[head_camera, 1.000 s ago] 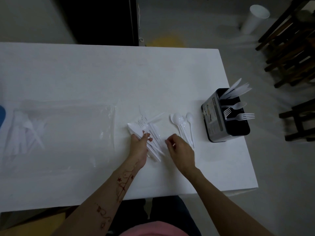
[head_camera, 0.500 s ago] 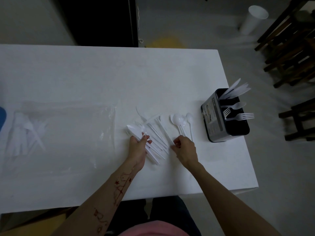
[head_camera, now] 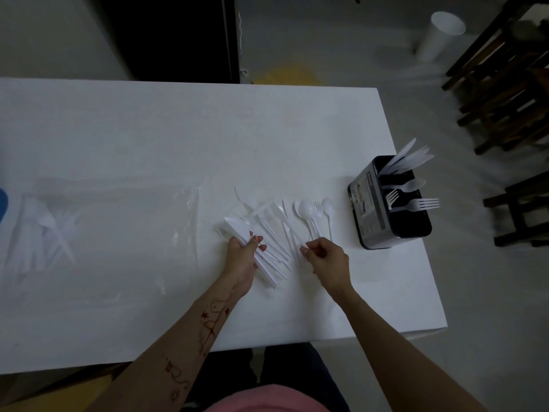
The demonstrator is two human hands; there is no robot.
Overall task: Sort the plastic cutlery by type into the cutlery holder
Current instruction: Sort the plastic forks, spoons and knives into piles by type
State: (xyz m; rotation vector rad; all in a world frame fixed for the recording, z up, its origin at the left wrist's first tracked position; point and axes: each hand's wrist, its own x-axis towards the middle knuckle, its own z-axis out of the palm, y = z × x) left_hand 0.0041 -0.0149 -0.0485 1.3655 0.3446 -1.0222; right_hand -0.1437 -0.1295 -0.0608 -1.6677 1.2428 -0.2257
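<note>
left hand [head_camera: 242, 257]: still gripping a knife bundle [head_camera: 261, 254]
right hand [head_camera: 325, 260]: now pinching a spoon [head_camera: 307, 212] handle, having shifted right from pile
holder [head_camera: 389, 203]: awaiting more spoons

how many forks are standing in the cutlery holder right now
2 forks show in the cutlery holder: one near its left wall, one leaning right over the rim. Others may be hidden inside.

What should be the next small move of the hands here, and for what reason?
Probably the right hand should pinch the spoons lying just beyond its fingertips and carry them to the cutlery holder. The left hand already grips a bundle of knives, and the spoons lie grouped together, nearest the holder, which already holds knives, forks and one spoon.
</note>
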